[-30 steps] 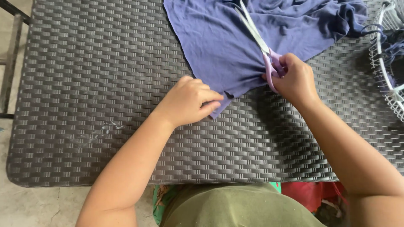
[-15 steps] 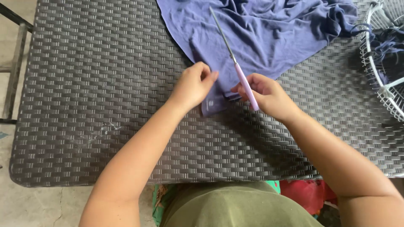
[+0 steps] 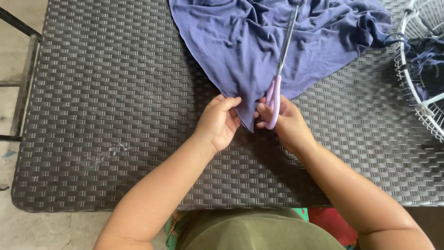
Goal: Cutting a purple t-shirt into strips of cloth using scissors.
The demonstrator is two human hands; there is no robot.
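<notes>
A crumpled blue-violet cloth (image 3: 259, 41) lies on the dark woven table (image 3: 115, 92), one corner hanging toward me. My left hand (image 3: 219, 121) pinches that corner from the left. My right hand (image 3: 284, 121) grips the same corner from the right and also holds scissors (image 3: 280, 69) with pale purple handles. The closed blades point up and away over the cloth.
A white wire basket (image 3: 423, 60) with dark blue fabric in it stands at the table's right edge. A dark metal frame (image 3: 21, 69) runs along the floor to the left. My green top (image 3: 259, 231) and red fabric show below the near edge.
My hands have come together at the cloth's corner. The scissors have swung from leaning left to pointing up and slightly right, and the cloth corner is now drawn into a point.
</notes>
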